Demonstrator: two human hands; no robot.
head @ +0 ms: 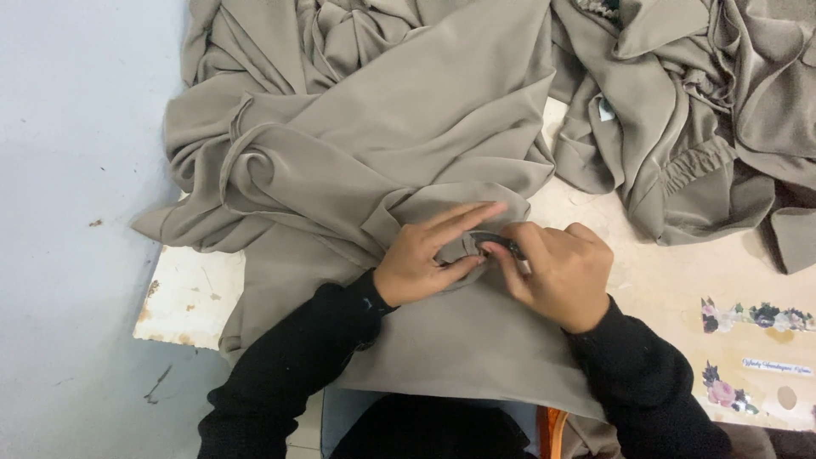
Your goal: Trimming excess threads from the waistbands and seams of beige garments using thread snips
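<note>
Both hands work mid-table: the left hand pinches a fold of the soft, light, slippery taupe fabric, best held bunched, while the right hand grips small dark snips.

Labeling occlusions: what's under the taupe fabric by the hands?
Under the taupe fabric a worn cream table shows at its left edge and right side. The left hand pinches a fold; the right hand holds a small dark tool, mostly covered.
</note>
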